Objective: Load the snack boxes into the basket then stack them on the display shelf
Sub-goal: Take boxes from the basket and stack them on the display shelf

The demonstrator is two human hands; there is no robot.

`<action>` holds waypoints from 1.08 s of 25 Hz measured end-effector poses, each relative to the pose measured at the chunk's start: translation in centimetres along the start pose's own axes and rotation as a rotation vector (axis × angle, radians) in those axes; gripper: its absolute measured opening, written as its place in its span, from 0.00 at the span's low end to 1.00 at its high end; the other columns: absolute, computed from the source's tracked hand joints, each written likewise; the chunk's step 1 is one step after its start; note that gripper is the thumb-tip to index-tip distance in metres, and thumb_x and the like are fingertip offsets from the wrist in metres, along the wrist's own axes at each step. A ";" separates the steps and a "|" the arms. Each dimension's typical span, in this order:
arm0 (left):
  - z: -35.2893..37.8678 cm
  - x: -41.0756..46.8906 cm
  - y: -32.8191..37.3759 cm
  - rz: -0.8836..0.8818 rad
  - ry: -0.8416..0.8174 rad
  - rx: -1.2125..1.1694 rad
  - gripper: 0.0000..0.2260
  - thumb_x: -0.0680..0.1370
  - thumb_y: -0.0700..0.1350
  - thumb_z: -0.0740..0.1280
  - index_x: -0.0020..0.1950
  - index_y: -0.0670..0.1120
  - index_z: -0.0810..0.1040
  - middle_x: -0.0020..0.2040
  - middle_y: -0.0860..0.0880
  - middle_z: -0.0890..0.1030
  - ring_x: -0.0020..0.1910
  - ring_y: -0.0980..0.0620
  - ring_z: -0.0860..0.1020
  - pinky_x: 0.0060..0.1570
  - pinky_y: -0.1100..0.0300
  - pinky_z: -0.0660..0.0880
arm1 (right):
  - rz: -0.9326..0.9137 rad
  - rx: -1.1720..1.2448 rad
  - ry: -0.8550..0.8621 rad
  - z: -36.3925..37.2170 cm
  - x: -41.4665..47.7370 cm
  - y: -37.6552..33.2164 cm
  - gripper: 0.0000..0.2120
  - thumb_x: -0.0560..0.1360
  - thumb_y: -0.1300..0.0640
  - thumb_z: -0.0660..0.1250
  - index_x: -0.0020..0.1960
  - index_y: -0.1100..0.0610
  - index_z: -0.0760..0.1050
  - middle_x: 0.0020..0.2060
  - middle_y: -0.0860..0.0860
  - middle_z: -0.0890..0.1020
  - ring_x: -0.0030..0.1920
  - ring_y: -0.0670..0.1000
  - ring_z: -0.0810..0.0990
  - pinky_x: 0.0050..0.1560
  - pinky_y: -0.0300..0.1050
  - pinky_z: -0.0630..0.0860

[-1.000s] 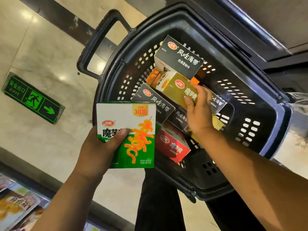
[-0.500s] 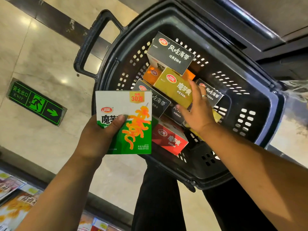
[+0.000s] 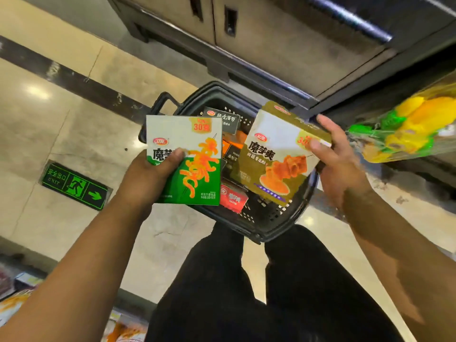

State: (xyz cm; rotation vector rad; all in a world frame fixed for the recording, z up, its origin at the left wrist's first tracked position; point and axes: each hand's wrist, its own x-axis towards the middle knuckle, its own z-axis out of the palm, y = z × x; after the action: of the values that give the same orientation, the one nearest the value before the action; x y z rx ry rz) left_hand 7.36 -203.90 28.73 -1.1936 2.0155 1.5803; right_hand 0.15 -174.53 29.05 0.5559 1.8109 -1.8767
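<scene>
My left hand (image 3: 150, 176) grips a green and white snack box (image 3: 195, 154) by its lower left corner, held above the left rim of the black basket (image 3: 266, 223). My right hand (image 3: 338, 159) holds a gold and white snack box (image 3: 274, 156) by its right edge, lifted over the basket's right half. Down in the basket lie a black box (image 3: 222, 118), a red box (image 3: 233, 197) and orange and dark boxes, partly hidden behind the two held boxes.
The basket stands on a beige tiled floor with a green exit sign (image 3: 74, 185) set into it. A dark shelf unit (image 3: 271, 40) rises behind the basket. Yellow and green packets (image 3: 407, 129) hang at the right. Colourful packs (image 3: 14, 304) lie at the bottom left. My legs are below.
My right hand has lifted the gold box out of the basket and turned its front up. The view has pulled back and up, so the basket looks smaller. The left hand keeps the green box.
</scene>
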 end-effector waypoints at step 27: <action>13.9 -33.1 22.1 0.289 -0.289 -0.101 0.11 0.76 0.53 0.71 0.52 0.46 0.80 0.44 0.45 0.86 0.40 0.46 0.85 0.43 0.50 0.82 | -0.127 0.323 -0.042 -22.6 -22.6 -23.1 0.20 0.77 0.48 0.67 0.66 0.53 0.70 0.55 0.57 0.84 0.52 0.60 0.84 0.54 0.59 0.80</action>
State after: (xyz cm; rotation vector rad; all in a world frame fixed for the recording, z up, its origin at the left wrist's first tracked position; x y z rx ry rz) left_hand 7.14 -176.64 60.86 -0.6750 2.0014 1.8843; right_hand 4.03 -150.35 59.97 0.5154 1.5565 -2.2698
